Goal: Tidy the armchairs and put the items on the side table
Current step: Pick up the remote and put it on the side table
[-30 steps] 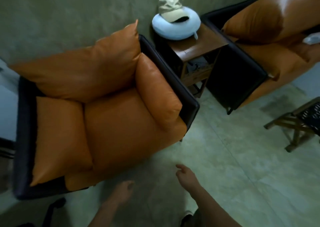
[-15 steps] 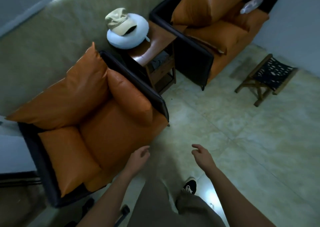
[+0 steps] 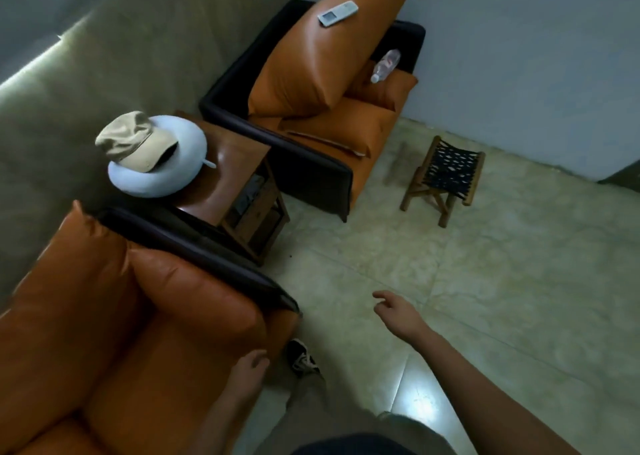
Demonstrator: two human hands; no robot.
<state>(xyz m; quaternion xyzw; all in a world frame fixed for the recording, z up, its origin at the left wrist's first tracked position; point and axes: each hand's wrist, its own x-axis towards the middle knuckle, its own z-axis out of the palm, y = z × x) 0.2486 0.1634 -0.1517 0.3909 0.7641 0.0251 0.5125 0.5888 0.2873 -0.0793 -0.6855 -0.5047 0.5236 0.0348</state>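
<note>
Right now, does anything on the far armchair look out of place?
Yes. A white remote lies on the leaning back cushion, and a plastic bottle lies on its side on the arm cushion behind it. Neither is on the side table yet.

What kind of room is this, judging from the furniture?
Probably a home sitting room or lounge: the near orange armchair and a second armchair flank a wooden side table, with a woven stool on the tiled floor.
</note>
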